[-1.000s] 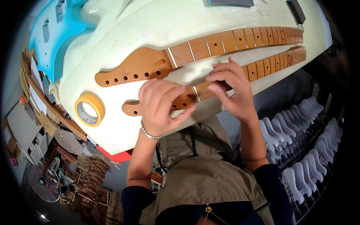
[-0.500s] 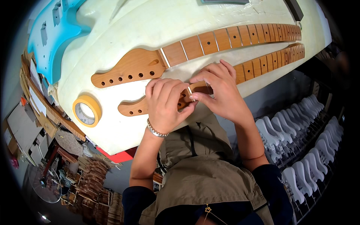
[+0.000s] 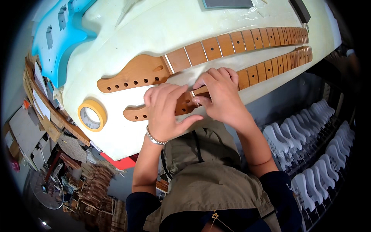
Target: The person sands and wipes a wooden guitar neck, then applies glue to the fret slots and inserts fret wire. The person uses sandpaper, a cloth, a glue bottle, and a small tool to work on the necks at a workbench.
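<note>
Two wooden guitar necks lie side by side on the pale table. The nearer guitar neck (image 3: 263,70) is under my hands, its headstock to the left. My right hand (image 3: 223,94) is closed around this neck just right of the white nut (image 3: 192,94), with thumb and fingers on either side. Over the headstock, my left hand (image 3: 164,112) has its fingers stretched out and its thumb spread apart, hiding part of the tuner holes. The farther guitar neck (image 3: 211,49) is larger in view, with metal frets and dark dot inlays, and no hand is on it.
A roll of yellow tape (image 3: 102,116) lies on the table (image 3: 116,141) at left. Beyond it sits a blue guitar body (image 3: 63,54). A dark block (image 3: 300,11) and a grey flat piece (image 3: 228,4) lie at the back. Racks of white necks (image 3: 305,185) stand lower right.
My left hand's thumb has opened away from its fingers, and that hand has shifted slightly left. My right hand keeps its hold near the nut. The whole view has shifted a little.
</note>
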Available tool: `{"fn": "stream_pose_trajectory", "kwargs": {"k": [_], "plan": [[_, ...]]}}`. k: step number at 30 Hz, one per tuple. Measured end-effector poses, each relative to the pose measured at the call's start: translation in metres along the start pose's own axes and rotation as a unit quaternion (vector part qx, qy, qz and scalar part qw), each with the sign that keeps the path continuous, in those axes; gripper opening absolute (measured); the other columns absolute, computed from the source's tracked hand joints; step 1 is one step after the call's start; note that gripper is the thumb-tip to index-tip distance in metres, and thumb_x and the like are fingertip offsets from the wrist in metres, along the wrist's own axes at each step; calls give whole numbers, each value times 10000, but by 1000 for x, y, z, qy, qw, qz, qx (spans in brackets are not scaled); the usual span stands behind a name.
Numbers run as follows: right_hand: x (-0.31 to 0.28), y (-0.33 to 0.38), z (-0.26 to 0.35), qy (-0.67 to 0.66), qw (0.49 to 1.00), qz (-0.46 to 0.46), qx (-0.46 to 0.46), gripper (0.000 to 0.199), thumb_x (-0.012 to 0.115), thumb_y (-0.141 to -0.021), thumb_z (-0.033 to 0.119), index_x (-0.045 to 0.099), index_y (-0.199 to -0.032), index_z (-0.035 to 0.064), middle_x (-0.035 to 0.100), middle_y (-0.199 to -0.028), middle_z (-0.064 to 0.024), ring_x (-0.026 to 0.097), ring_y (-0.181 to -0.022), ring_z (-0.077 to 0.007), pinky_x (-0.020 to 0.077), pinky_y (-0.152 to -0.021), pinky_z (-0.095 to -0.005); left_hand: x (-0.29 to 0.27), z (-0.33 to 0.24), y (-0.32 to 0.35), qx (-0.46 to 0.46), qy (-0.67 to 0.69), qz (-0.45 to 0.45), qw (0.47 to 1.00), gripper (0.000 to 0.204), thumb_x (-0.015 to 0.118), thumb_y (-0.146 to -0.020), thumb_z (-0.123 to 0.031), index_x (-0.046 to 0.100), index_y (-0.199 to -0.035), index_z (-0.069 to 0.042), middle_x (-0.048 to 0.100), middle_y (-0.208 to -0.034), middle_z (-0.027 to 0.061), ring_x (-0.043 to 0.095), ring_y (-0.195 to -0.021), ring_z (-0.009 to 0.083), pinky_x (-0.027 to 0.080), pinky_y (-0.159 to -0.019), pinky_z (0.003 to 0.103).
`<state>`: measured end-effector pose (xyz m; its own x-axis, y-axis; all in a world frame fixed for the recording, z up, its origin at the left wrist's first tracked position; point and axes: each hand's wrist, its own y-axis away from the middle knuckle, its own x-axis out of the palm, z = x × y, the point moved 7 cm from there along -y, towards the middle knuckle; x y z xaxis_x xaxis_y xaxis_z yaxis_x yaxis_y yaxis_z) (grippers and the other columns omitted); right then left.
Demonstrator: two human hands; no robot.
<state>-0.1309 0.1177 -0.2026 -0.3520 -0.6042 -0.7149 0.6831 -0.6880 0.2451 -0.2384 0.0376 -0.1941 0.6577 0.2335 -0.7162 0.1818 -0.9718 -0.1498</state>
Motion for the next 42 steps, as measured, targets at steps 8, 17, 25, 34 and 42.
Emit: {"fn": "stream_pose_trajectory", "kwargs": {"k": [8, 17, 25, 34, 42], "plan": [[-4, -1, 0, -17, 1000, 14, 1, 276, 748, -629, 100, 575, -843, 110, 516, -818, -42, 482, -916, -239, 258, -933, -369, -27, 36, -44, 21, -107, -11, 994, 587, 764, -595, -235, 531, -1113, -84, 546, -1086, 66, 505, -998, 238, 261, -947, 398], [-4, -2, 0, -19, 1000, 19, 2, 278, 752, -633, 118, 576, -849, 117, 516, -821, -40, 478, -904, -238, 250, -943, -367, -20, 46, -57, 39, -48, 13, 998, 444, 770, -590, -244, 575, -971, -128, 562, -917, 17, 508, -928, 215, 260, -899, 378], [-4, -1, 0, -20, 1000, 14, -3, 274, 758, -628, 122, 585, -840, 119, 519, -817, -38, 483, -897, -237, 245, -952, -376, -22, 44, -62, 71, -43, 10, 997, 416, 781, -574, -246, 585, -922, -127, 579, -872, 10, 538, -861, 197, 264, -882, 361], [-5, -2, -1, -21, 1000, 10, 0, 266, 765, -621, 133, 601, -832, 121, 536, -824, -32, 496, -904, -231, 241, -964, -393, -21, 45, -62, 57, -26, 6, 998, 424, 780, -552, -171, 598, -929, -104, 599, -904, 28, 553, -892, 209, 285, -906, 360], [-27, -1, 7, -124, 985, -84, -86, 402, 732, -664, 181, 596, -1038, 124, 544, -1020, -70, 476, -1017, -260, 335, -923, -432, -28, 47, -44, 27, -48, 2, 999, 792, 789, -572, -420, 473, -1209, -72, 538, -1081, 85, 495, -1036, 263, 225, -1018, 468]]}}
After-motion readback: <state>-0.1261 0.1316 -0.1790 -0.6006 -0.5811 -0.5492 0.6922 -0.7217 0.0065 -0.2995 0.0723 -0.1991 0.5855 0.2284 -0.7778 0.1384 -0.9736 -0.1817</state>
